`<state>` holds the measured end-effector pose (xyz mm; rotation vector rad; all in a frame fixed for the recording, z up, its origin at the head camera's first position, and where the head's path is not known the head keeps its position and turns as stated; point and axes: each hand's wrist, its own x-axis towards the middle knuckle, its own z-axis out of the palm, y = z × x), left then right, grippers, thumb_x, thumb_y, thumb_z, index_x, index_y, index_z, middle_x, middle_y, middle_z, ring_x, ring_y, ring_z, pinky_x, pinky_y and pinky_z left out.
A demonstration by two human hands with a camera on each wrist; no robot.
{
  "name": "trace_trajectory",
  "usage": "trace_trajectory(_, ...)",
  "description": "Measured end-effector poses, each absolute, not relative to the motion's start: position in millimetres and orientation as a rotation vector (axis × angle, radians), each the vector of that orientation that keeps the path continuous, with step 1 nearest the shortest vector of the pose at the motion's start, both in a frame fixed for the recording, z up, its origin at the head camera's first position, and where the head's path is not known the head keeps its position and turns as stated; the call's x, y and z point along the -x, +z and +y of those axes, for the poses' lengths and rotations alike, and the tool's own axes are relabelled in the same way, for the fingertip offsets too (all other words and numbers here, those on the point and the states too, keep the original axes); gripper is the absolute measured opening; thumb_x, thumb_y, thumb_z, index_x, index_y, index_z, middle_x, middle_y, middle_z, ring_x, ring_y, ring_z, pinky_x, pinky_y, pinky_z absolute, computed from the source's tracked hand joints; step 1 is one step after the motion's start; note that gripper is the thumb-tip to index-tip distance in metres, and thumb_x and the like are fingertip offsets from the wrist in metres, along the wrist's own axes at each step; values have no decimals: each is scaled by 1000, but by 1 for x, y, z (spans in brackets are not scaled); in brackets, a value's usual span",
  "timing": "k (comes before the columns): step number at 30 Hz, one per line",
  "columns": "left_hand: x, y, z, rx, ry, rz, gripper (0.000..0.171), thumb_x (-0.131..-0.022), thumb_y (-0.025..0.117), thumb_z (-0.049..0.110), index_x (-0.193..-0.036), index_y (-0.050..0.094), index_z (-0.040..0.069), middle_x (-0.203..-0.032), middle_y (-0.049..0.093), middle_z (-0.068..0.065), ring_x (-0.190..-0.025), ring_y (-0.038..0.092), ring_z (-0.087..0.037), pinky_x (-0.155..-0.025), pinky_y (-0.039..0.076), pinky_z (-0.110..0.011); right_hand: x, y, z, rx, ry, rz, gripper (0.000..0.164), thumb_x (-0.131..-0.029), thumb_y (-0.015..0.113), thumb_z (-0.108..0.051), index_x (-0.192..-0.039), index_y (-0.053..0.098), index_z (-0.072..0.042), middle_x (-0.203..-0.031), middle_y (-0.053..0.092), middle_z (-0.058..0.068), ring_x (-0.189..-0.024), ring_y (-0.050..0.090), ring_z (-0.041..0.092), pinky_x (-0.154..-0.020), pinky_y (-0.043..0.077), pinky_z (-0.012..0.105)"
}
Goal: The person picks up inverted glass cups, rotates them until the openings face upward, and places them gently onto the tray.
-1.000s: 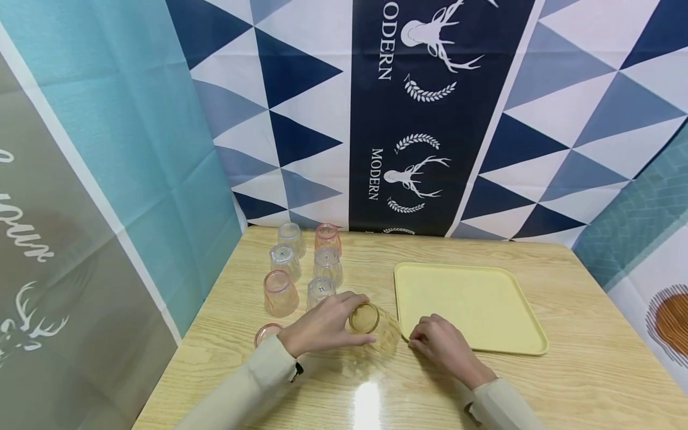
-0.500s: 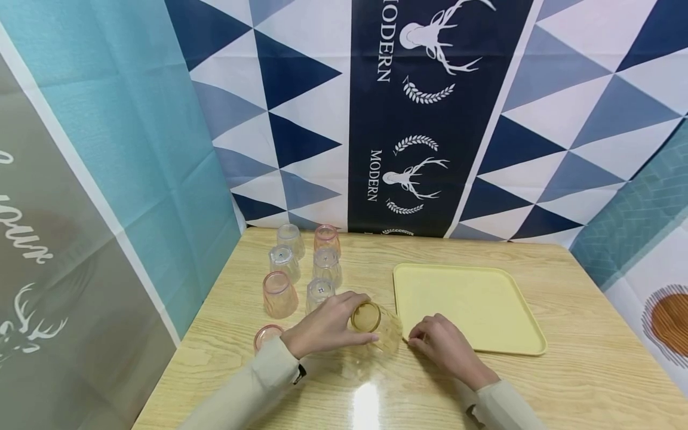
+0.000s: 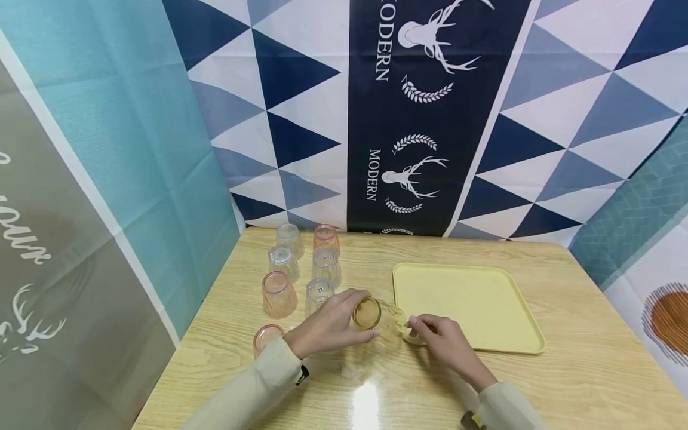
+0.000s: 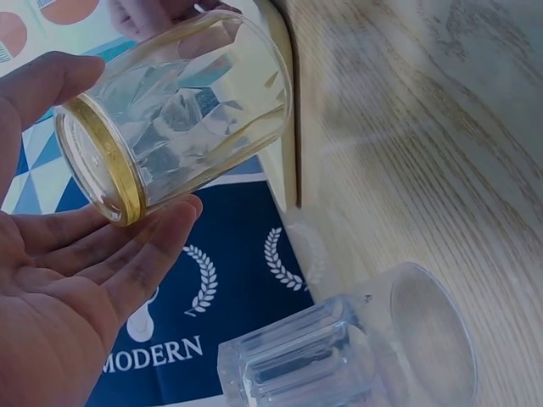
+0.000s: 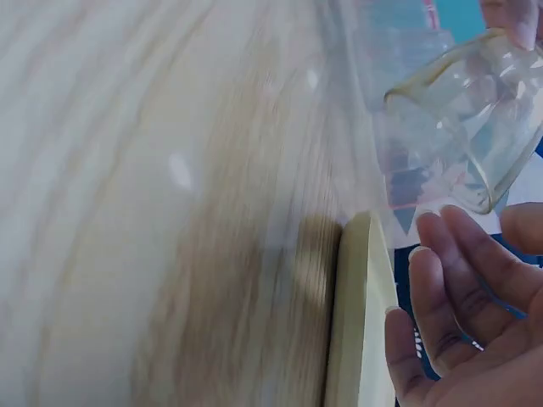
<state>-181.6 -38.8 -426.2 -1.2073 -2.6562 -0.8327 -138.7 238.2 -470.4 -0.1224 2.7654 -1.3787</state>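
Pinching the amber cup [image 3: 390, 322] near its base, the left hand [image 3: 332, 322] holds it tilted above the bench [image 3: 301, 400], mouth toward the yellow tray [image 3: 467, 304]. Since a second ago, we see the right hand [image 3: 446, 341] has risen from the tray's edge; its fingers now sit loosely apart beside the cup's rim, contact unclear. We judge this brings the cup within reach of both hands. Beyond, clear cups [image 3: 326, 269] and pink cups [image 3: 279, 295] stand upside down, without labels we can read. Behind, the dark panel [image 3: 365, 107] twice reads "MODERN".

Wooden table [image 3: 586, 340] — triangle-patterned backdrop [image 3: 414, 119] behind
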Motion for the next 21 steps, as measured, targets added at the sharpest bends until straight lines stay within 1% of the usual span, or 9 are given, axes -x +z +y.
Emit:
trace_trajectory(2, 182, -427, -39, 1209, -844, -2650, 70, -89, 79, 45, -139, 56, 2, -134, 63, -10, -120, 63, -20, -97, 52, -30, 138, -468, 236, 77, -1472, 2677, 44, -106, 52, -49, -111, 76, -12, -94, 72, -3, -93, 66, 15, -88, 54, 43)
trace_trajectory(5, 182, -428, -39, 1212, -868, -2633, 68, -89, 79, 44, -138, 56, 2, -133, 63, -10, -119, 64, -20, -96, 53, -29, 137, -466, 233, 47, -1575, 2568, 46, -104, 55, -50, -113, 75, -9, -98, 72, 1, -98, 65, 18, -94, 52, 45)
trace_trajectory(8, 182, -430, -40, 1211, -901, -2620, 68, -89, 79, 44, -138, 56, 4, -133, 64, -9, -118, 64, -18, -95, 53, -28, 138, -465, 231, 40, -1630, 2507, 44, -102, 59, -47, -113, 75, -8, -101, 72, 4, -100, 64, 20, -92, 50, 41)
trace_trajectory(12, 183, -430, -41, 1207, -927, -2628, 69, -88, 80, 46, -139, 56, 6, -134, 64, -7, -119, 63, -17, -97, 52, -29, 138, -463, 231, 30, -1722, 2413, 39, -102, 63, -39, -114, 74, -4, -106, 72, 10, -102, 64, 22, -91, 51, 35)
trace_trajectory(17, 182, -429, -42, 1207, -911, -2646, 71, -88, 79, 50, -140, 57, 7, -135, 64, -7, -120, 62, -17, -98, 51, -30, 137, -463, 235, 82, -1828, 2289, 35, -104, 63, -27, -119, 69, 5, -113, 70, 17, -105, 66, 22, -92, 53, 29)
trace_trajectory(21, 181, -428, -42, 1202, -882, -2659, 72, -88, 78, 52, -141, 56, 8, -136, 63, -6, -122, 62, -18, -100, 51, -31, 138, -462, 237, 120, -1854, 2245, 36, -104, 62, -24, -120, 66, 8, -112, 70, 17, -104, 65, 19, -91, 53, 28)
